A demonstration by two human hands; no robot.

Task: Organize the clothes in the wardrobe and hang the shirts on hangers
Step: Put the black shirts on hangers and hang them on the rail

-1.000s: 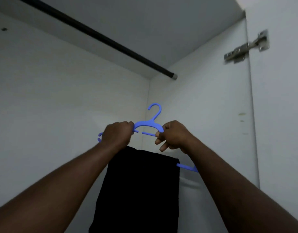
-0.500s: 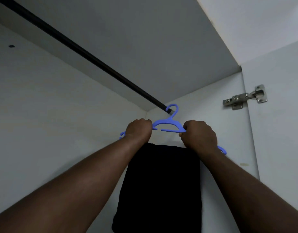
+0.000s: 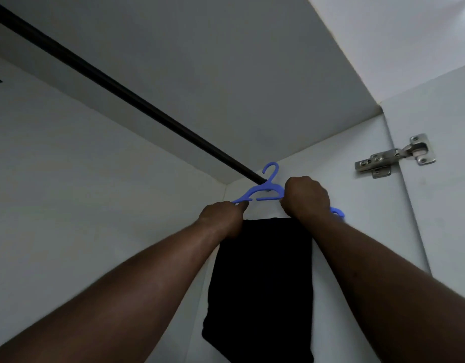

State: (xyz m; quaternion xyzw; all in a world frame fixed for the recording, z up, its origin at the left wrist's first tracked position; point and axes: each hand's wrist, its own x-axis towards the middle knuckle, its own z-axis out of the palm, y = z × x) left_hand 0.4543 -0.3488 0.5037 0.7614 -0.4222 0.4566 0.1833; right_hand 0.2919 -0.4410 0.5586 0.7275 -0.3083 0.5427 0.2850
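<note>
I hold the blue hanger (image 3: 262, 192) up at the far end of the rod (image 3: 121, 93), close to the wardrobe's side wall (image 3: 331, 158). The black garment (image 3: 262, 284) hangs straight down from it between my forearms. My left hand (image 3: 220, 218) grips the hanger's left shoulder, its fingers (image 3: 242, 204) curled and pinching the plastic. My right hand (image 3: 306, 197) is clenched round the right shoulder. The hook (image 3: 272, 169) stands just above the rod's end, but I cannot tell whether it is over the rod or only beside it.

That is my main worry. If I loosen either grip before the hook is seated, I judge that hanger and garment will drop together. The spot is also tight: this near the wall, the hook could catch on the rod's end or scrape the panel instead of settling. The hanger is tilted, left side lower, and the garment looks only draped over it, so more tilt or a jolt could slide it off. My hands hide where the cloth rests, so I might not see a slip begin.

A second ago the hook hung well below the rod. Half a second ago it reached the rod's end, and now it tops it. My right fingers, then partly loose under the hanger, are closed. The view tips further up, so the door hinge (image 3: 393, 157) sits lower in it.
</note>
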